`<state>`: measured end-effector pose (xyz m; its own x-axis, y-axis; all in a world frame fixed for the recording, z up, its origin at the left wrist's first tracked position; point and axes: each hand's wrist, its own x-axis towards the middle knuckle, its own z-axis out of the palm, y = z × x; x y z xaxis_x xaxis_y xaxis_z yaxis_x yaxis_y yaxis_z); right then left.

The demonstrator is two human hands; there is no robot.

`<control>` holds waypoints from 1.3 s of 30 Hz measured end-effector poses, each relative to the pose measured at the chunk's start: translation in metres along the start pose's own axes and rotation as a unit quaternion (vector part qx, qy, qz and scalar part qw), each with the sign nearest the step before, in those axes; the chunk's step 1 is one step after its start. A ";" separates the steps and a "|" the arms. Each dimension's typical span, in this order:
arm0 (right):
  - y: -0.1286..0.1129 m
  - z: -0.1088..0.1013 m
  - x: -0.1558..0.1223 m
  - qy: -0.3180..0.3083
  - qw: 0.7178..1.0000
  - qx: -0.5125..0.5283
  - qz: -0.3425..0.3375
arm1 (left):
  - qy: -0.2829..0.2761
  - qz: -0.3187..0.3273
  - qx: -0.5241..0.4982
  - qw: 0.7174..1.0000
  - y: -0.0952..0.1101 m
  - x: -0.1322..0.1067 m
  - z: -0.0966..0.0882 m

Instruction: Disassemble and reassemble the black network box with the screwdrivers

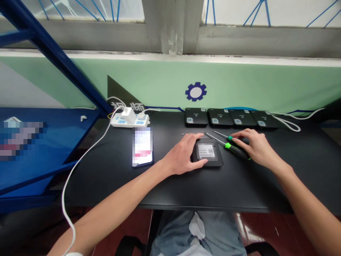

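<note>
My left hand (185,154) spans a flat black box (217,160), with its thumb at the near edge and fingers at the far edge. The box lies on the black table, and a white printed label shows on its upward side. To the right, my right hand (253,144) has its thumb and forefinger closed on a screwdriver with a dark green collar (230,138). Its handle is mostly hidden by the hand. Just below lies a second screwdriver with a bright green collar (228,145), its shaft pointing toward the box. Tiny screws (183,134) lie beyond my left fingers.
Several similar black boxes (196,117) stand in a row along the green panel (160,81). A phone (143,147) lies to the left, below a white power strip (130,120) with a charger. A white cable (87,154) runs down over my left arm.
</note>
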<state>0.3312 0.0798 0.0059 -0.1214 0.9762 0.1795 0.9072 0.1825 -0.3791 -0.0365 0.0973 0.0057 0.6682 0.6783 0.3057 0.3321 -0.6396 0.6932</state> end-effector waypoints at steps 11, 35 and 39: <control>-0.006 -0.003 -0.001 0.003 0.999 0.038 0.006 | -0.005 -0.005 0.010 1.000 -0.004 -0.002 -0.001; -0.042 -0.008 -0.048 0.040 0.999 -0.020 0.004 | 0.076 -0.003 0.098 0.992 0.003 -0.003 0.000; -0.039 -0.008 -0.045 0.029 0.999 -0.041 0.005 | 0.053 0.060 0.087 0.993 0.005 0.000 -0.006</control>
<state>0.3044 0.0282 0.0195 -0.0914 0.9691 0.2293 0.9384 0.1609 -0.3059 -0.0388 0.0960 0.0127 0.6397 0.6218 0.4519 0.3711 -0.7647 0.5268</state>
